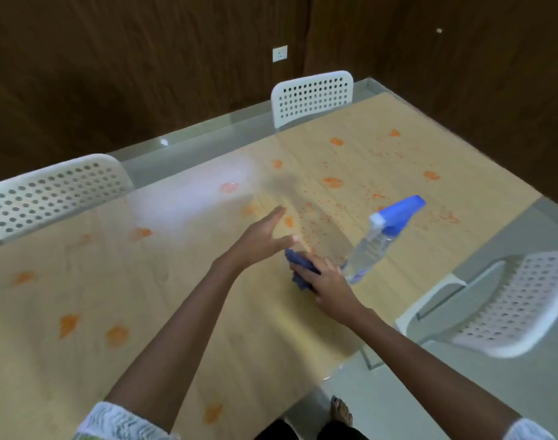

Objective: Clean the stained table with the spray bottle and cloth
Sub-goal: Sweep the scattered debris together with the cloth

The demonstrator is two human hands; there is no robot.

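Table glossy wood-grain, orange blotches; crumpled cloth under right hand.

A pale wood-grain table is dotted with orange smears and fine orange speckles. A crumpled blue cloth lies on it beside a clear spray bottle with a blue trigger head and white collar. White chairs have backs perforated with rows of round holes. The wall behind is dark brown wood grain. The sleeves are white with a lacy pattern.
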